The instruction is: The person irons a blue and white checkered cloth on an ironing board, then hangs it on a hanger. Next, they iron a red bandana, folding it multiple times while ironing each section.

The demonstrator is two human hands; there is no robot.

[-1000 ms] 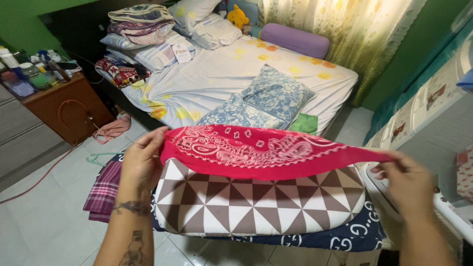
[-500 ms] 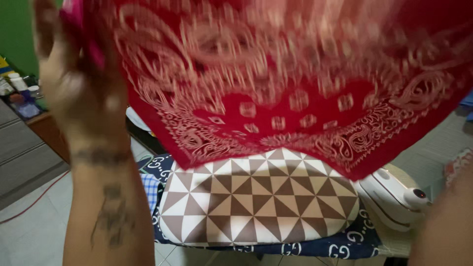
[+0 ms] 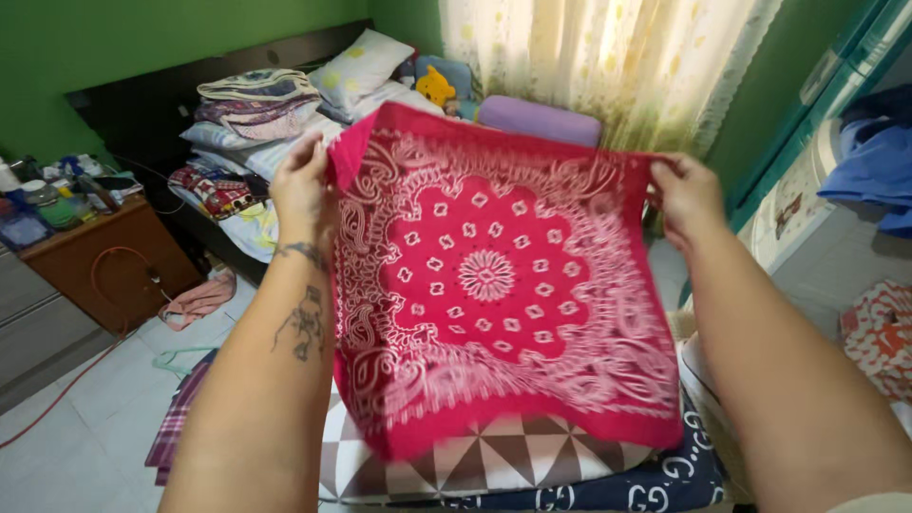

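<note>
Gone is the blurred red sheet that was filling the view half a second ago: the bandana [image 3: 494,285] is now hanging fully open and flat at arm's length, where a second ago it was stretched as a folded band over the pad. Left hand [image 3: 302,185] is pinching the top left corner, fingers pressed together on the cloth, that corner folding over a little. Right hand [image 3: 686,195] is gripping the top right corner, fingers curled and closed on the edge. Between them the bandana is hanging square, red with white paisley and a round flower at its middle, its bottom edge dangling just above the near end of the pad [image 3: 494,461]. That pad, brown and white triangles, is lying on a dark blue printed cloth [image 3: 655,480]. Plaid cloth [image 3: 176,423] is hanging off at near left. Far behind the bandana, the bed [image 3: 237,228] is carrying a stack of folded laundry [image 3: 256,100], pillows, a purple bolster [image 3: 540,122] and a yellow plush toy [image 3: 437,87]. Far left, a wooden nightstand [image 3: 104,256] is crowded with small items. At the right edge, blue fabric [image 3: 879,166] is hanging.
</note>
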